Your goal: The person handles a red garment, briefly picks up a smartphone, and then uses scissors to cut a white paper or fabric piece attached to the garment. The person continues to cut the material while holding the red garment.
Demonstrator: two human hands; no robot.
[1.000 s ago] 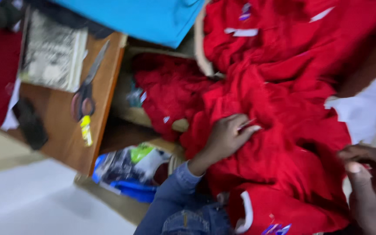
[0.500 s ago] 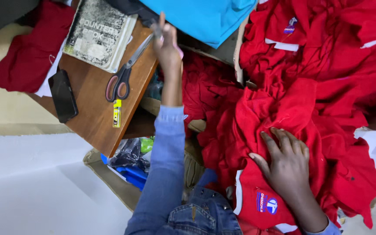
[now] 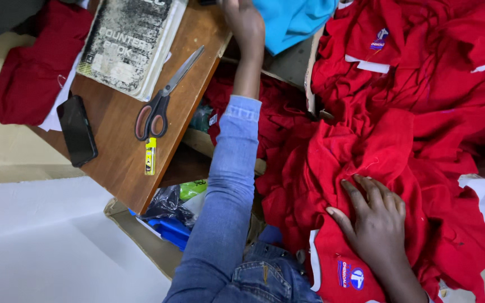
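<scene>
My left hand (image 3: 246, 25) is stretched out in a denim sleeve to the far edge of the wooden table (image 3: 113, 163), next to a turquoise cloth (image 3: 296, 19). Its fingers run off the top of the frame, so I cannot see whether they grip anything. My right hand (image 3: 374, 224) lies flat with fingers spread on a red garment (image 3: 360, 163) with white trim and a small badge. That garment is part of a big heap of red shirts (image 3: 422, 73).
On the table lie scissors (image 3: 164, 98), a small yellow cutter (image 3: 150, 156), a black phone (image 3: 77, 130) and a worn ledger book (image 3: 127, 42). A dark red cloth (image 3: 23, 73) hangs at the left. Plastic bags (image 3: 169, 210) sit in a box under the table.
My left hand left the red heap and reached up along the table edge toward the turquoise cloth. My right hand came in and settled flat on the red garment.
</scene>
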